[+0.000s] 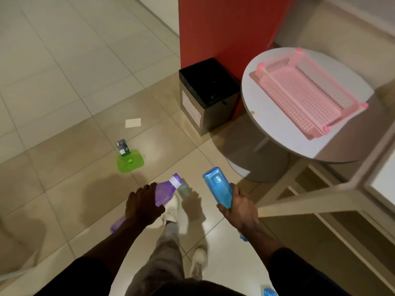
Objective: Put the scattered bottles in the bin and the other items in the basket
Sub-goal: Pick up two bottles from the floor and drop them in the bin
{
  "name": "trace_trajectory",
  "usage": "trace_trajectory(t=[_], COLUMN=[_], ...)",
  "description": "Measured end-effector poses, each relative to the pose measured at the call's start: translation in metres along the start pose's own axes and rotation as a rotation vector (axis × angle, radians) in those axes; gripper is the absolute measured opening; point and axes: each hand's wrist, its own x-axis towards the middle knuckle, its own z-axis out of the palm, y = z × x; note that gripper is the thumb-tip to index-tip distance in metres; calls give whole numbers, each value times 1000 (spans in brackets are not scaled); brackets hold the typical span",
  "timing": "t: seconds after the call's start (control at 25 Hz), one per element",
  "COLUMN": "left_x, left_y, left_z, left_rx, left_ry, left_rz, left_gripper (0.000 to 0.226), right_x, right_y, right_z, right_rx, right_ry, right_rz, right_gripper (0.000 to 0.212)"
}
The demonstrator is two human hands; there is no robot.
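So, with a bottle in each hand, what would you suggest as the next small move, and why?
Probably step to the bin and drop both bottles in. The left hand grips the purple bottle, the right hand the blue bottle, and the bin stands open ahead; the scattered lid, box and card need free hands.

Indoor common area, tiled floor point(64, 60) (round table point(267, 116), bin point(210, 86)).
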Motion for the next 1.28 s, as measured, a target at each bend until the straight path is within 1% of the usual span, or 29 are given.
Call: trace_trajectory(t=[0.12, 0.2, 0.28, 0.4, 0.56, 0.84, 0.96, 1.16, 1.28], left_x=[64, 106, 142, 196, 250, 335, 379, 471, 521], left_y=[-15, -23, -28, -31, -21, 20, 42, 75, 97], left_z=[-21, -39, -57, -83, -107, -130, -140, -168, -184], left_rx=[-53, -85, -108, -106, -173, -143, -153, -164, -167], left_ry=[-39, -64, -73, -55, -63, -137, -128, -86, -29], left_rz=[-2, 24, 63, 106, 124, 160, 134, 64, 24], left_gripper=[72, 61, 56, 61, 71, 72, 77, 82, 87], right_x=[53, 82, 109, 155, 207, 297, 343, 438, 481], right_y=[-26, -41, -54, -70, -86, -83, -72, -54, -51], right_z=[-11, -20, -28, -44, -58, -73, -82, -103, -112], right_rx=[-32, -38, -38, -43, -19, 72, 85, 150, 103], right_ry=[31, 67, 106, 145, 184, 204, 210, 100, 138], right_rz=[23, 46, 42, 41, 51, 50, 64, 68, -3], right_gripper=[85, 87, 86, 87, 89, 87, 86, 85, 85])
